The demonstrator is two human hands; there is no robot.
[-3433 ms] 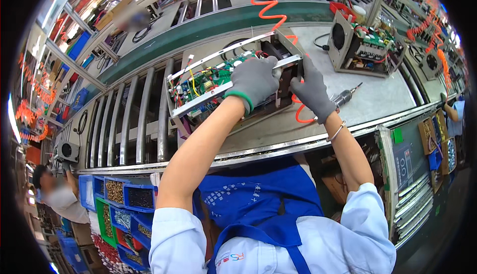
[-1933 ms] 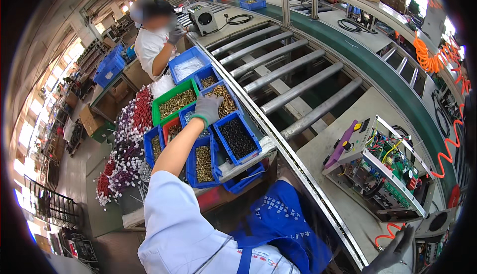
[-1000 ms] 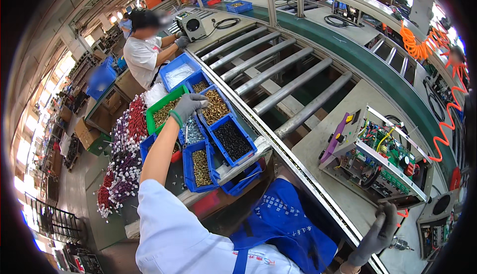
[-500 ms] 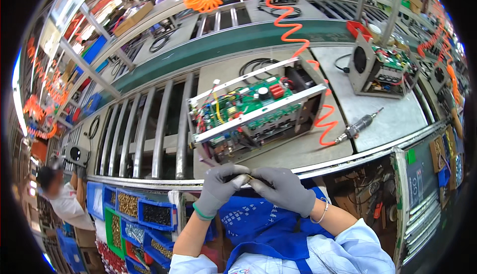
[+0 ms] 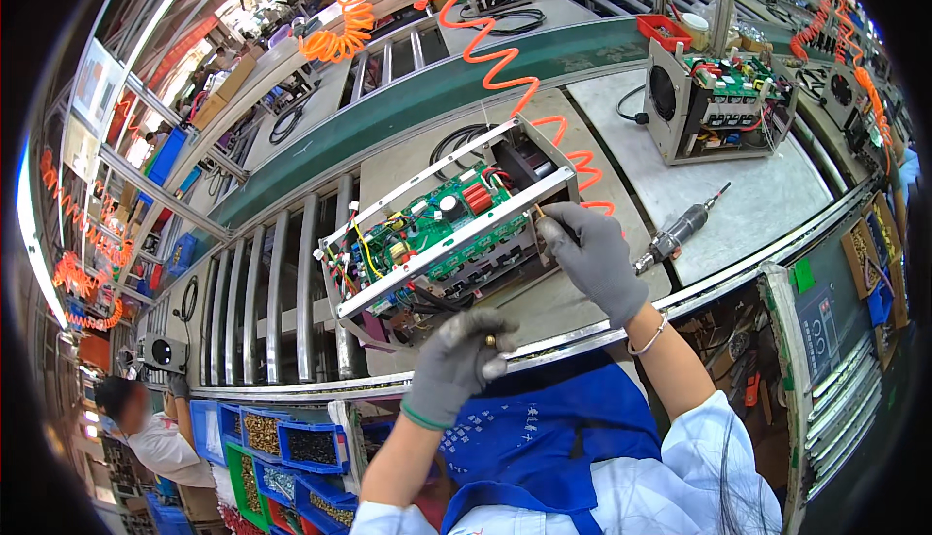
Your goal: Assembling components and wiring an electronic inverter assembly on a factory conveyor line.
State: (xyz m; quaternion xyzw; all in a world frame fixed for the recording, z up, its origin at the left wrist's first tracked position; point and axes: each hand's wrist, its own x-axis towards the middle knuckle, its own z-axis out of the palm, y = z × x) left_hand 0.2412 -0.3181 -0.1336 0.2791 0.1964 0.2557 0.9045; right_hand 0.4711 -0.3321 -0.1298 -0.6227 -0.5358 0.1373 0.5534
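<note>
In front of me an open metal chassis (image 5: 442, 219) with green circuit boards and a red part lies at a slant. My right hand (image 5: 597, 261), in a grey glove, is at the chassis's right end, thumb and fingers pinched on a thin brass-coloured screw (image 5: 539, 212) against the near rail. My left hand (image 5: 456, 365), also gloved, is half curled below the chassis's near edge, apart from it. A small brass-coloured fastener (image 5: 490, 341) shows between its fingers; whether more lie in the palm is hidden.
An electric screwdriver (image 5: 684, 234) lies to the right. A second unit (image 5: 718, 108) stands beyond it. Orange coiled hoses (image 5: 500, 59) hang above. Metal rollers (image 5: 282, 292) run left; blue bins (image 5: 311, 446) of screws stand lower left. A co-worker (image 5: 155, 428) is at far left.
My hands, together before, have parted. The right has moved up and right to the chassis with a screw; the left has stayed low, its fingers now curled around a brass fastener. The view has shifted.
</note>
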